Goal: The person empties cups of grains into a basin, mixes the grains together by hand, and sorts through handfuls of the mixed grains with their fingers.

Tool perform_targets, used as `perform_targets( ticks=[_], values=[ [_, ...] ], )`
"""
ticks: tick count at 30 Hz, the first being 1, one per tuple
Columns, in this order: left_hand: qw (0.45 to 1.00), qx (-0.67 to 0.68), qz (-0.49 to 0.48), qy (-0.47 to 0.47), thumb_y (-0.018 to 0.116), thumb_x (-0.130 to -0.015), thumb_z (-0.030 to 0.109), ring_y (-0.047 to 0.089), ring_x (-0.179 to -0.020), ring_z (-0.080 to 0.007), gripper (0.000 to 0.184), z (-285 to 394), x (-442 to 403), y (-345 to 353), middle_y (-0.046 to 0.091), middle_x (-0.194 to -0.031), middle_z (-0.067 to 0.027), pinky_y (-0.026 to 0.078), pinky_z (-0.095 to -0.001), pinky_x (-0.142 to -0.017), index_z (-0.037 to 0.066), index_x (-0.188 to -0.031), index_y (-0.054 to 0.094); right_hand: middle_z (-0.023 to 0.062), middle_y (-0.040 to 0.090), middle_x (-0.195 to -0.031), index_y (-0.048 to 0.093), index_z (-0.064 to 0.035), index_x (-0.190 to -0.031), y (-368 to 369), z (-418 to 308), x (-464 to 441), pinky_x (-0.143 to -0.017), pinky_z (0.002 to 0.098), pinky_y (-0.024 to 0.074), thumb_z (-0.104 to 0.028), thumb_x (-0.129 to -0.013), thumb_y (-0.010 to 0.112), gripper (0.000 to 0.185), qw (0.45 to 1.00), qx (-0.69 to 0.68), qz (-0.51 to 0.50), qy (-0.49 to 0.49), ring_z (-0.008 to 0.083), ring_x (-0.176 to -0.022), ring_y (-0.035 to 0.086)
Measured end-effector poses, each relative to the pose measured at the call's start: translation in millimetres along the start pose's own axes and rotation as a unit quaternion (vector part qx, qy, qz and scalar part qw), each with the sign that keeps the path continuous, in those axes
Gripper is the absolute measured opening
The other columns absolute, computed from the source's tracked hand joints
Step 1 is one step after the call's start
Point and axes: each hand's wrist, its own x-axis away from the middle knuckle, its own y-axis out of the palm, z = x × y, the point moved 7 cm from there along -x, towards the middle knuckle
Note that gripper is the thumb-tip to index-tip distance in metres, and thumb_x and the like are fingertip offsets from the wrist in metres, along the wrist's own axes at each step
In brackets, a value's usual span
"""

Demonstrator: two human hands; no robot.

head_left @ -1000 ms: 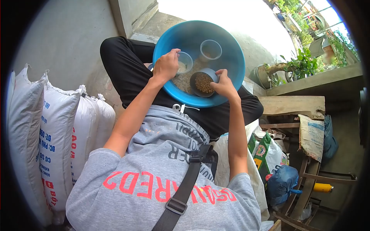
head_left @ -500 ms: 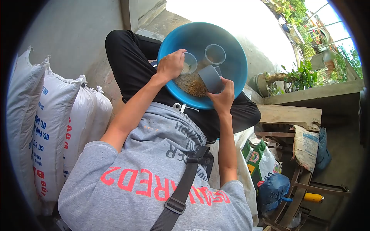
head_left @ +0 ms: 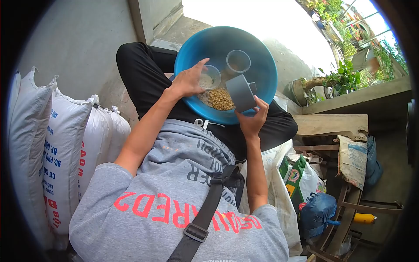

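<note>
The right grip (head_left: pixel 252 114) is closed on a grey cup (head_left: pixel 240 94), which is held tipped, its handle (head_left: pixel 253 88) on the right side above the fingers. The cup's mouth is turned away from view, so what remains inside cannot be told. Golden grains (head_left: pixel 219 100) are heaped to the left of the right grip, just beside the grey cup.

By the left grip (head_left: pixel 190 81), a held clear cup (head_left: pixel 210 77) is clasped at its left side, between the thumb and the raised fingers; some pale contents can be seen in it. The second clear cup (head_left: pixel 238 61) is gripped by neither hand; it is placed beyond the held one, ahead of and between both grips.

Two clear cups, one grey cup and one heap of golden grains can be counted, all within one blue basin (head_left: pixel 269 72), over which both grips are positioned. Paler grain (head_left: pixel 203 97) is partly covered by the heap, close below the left grip.

Well apart from the left grip, farther left, at least four white sacks (head_left: pixel 65 148) are stood upright. Well to the right of the right grip, one potted plant (head_left: pixel 342 83), one wooden board (head_left: pixel 331 124), one yellow spool (head_left: pixel 365 218) and one green-and-white bag (head_left: pixel 301 179) can be seen, with a knotted blue bag (head_left: pixel 318 215) beside the last.
</note>
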Motion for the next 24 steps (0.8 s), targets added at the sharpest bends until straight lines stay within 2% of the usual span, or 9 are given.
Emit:
perform_targets(
  ticks=[2,5,9,13,16,19,20,23,24],
  values=[
    [1.0,0.006,0.015,0.009,0.089,-0.071,0.02,0.063,-0.123,-0.0341,0.102,6,4,2,0.065,-0.135,-0.0128,0.051,-0.0403,-0.105,0.009,-0.154,0.031,0.0101,0.061,-0.115,0.059,-0.0062,-0.124,-6,5,9,-0.08,0.0345,0.0539,-0.006,-0.057,0.094,0.075,0.999,-0.028,0.038,-0.016,0.0257,-0.105,0.063],
    [0.998,0.038,0.049,0.026,0.091,-0.07,0.022,0.066,-0.121,-0.0321,0.097,8,6,-3,0.067,-0.133,-0.0131,0.051,-0.0383,-0.106,0.006,-0.149,0.037,0.0107,0.058,-0.117,0.056,-0.0041,-0.123,-10,5,16,-0.079,0.0329,0.0561,-0.008,-0.061,0.094,0.074,0.994,-0.058,0.084,-0.032,0.0235,-0.106,0.062],
    [0.978,0.185,0.092,0.003,0.095,-0.07,0.029,0.064,-0.122,-0.0261,0.094,-6,-1,-9,0.066,-0.131,-0.0139,0.051,-0.0365,-0.106,0.001,-0.145,0.045,0.0104,0.052,-0.119,0.049,-0.0024,-0.124,-20,18,23,-0.081,0.0317,0.0597,-0.009,-0.068,0.093,0.071,0.982,-0.104,0.156,0.019,0.02,-0.109,0.06],
    [0.934,0.343,0.097,-0.026,0.096,-0.072,0.033,0.061,-0.123,-0.0235,0.092,-18,-4,-14,0.061,-0.129,-0.0131,0.05,-0.0348,-0.106,0.0,-0.144,0.049,0.0094,0.048,-0.12,0.045,-0.0015,-0.123,-26,37,30,-0.086,0.0317,0.0605,-0.01,-0.072,0.092,0.07,0.961,-0.161,0.197,0.109,0.0186,-0.11,0.057],
    [0.871,0.475,0.119,-0.036,0.093,-0.075,0.033,0.058,-0.122,-0.0228,0.091,-22,-1,-19,0.051,-0.133,-0.0125,0.048,-0.0333,-0.105,0.003,-0.147,0.047,0.009,0.048,-0.12,0.045,-0.0013,-0.123,-26,38,31,-0.085,0.032,0.0606,-0.011,-0.074,0.091,0.068,0.957,-0.178,0.201,0.11,0.0187,-0.111,0.057],
    [0.876,0.45,0.165,-0.045,0.09,-0.077,0.036,0.057,-0.124,-0.0223,0.089,-29,3,-35,0.048,-0.135,-0.013,0.048,-0.0343,-0.104,0.005,-0.148,0.046,0.0103,0.048,-0.122,0.042,-0.0011,-0.125,-27,44,33,-0.085,0.0312,0.0603,-0.012,-0.075,0.09,0.07,0.949,-0.202,0.207,0.122,0.0188,-0.112,0.058],
    [0.878,0.443,0.174,-0.047,0.084,-0.081,0.039,0.051,-0.131,-0.0233,0.087,-34,2,-33,0.05,-0.139,-0.016,0.041,-0.0377,-0.112,0.006,-0.15,0.044,0.0111,0.049,-0.122,0.041,-0.0011,-0.126,-28,47,34,-0.085,0.0308,0.0601,-0.012,-0.077,0.089,0.069,0.944,-0.216,0.216,0.128,0.0188,-0.112,0.058],
    [0.874,0.458,0.155,-0.046,0.084,-0.081,0.038,0.051,-0.132,-0.0236,0.089,-13,3,-38,0.05,-0.142,-0.0174,0.041,-0.0373,-0.113,0.006,-0.151,0.041,0.0132,0.052,-0.123,0.04,-0.0003,-0.129,-31,47,34,-0.088,0.029,0.0573,-0.012,-0.084,0.083,0.063,0.926,-0.246,0.241,0.153,0.0186,-0.11,0.06],
    [0.876,0.459,0.149,-0.03,0.085,-0.081,0.035,0.056,-0.127,-0.0232,0.087,-7,0,-39,0.055,-0.139,-0.0169,0.044,-0.0369,-0.11,0.006,-0.151,0.042,0.0138,0.054,-0.123,0.039,0.0004,-0.13,-34,45,35,-0.09,0.0281,0.0549,-0.012,-0.088,0.079,0.06,0.922,-0.249,0.248,0.166,0.0184,-0.11,0.061]
  ],
)
